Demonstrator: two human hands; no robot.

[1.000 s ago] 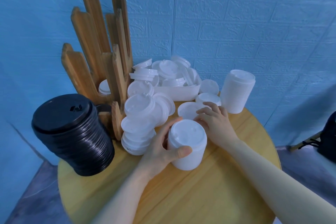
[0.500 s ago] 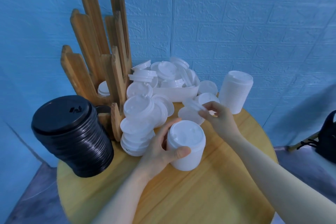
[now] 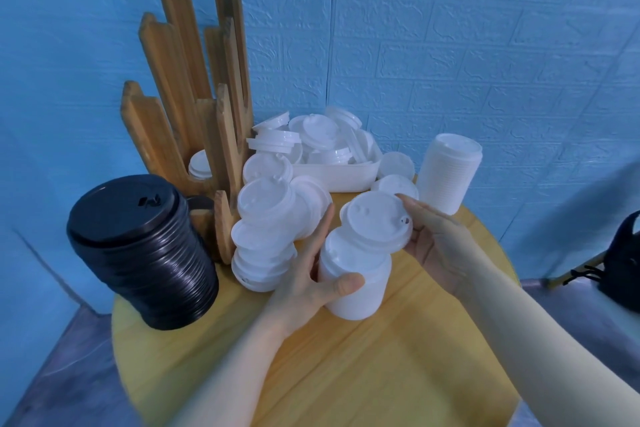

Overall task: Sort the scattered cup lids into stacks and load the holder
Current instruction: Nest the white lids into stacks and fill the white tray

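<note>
On the round table (image 3: 346, 374), the short white stack (image 3: 353, 284) is gripped by the left hand (image 3: 304, 284), while a single lid (image 3: 377, 220) is pinched above it by the right hand (image 3: 433, 243). If lowered tilted, the lid could seat crooked and slide off. Three upright stacks are counted: this one, the black stack (image 3: 138, 253) at left, the tall white stack (image 3: 448, 173) at far right. Loose lids (image 3: 266, 218) are too many to count; in the wooden holder (image 3: 194, 97) farthest back, only a few lids are seen.

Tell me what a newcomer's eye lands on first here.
The tall black stack of plastic cup lids at the round wooden table's left edge. Behind it rises the slotted wooden lid holder. Centre: the left hand grips a white lid stack while the right hand brings a loose white lid onto it.
</note>
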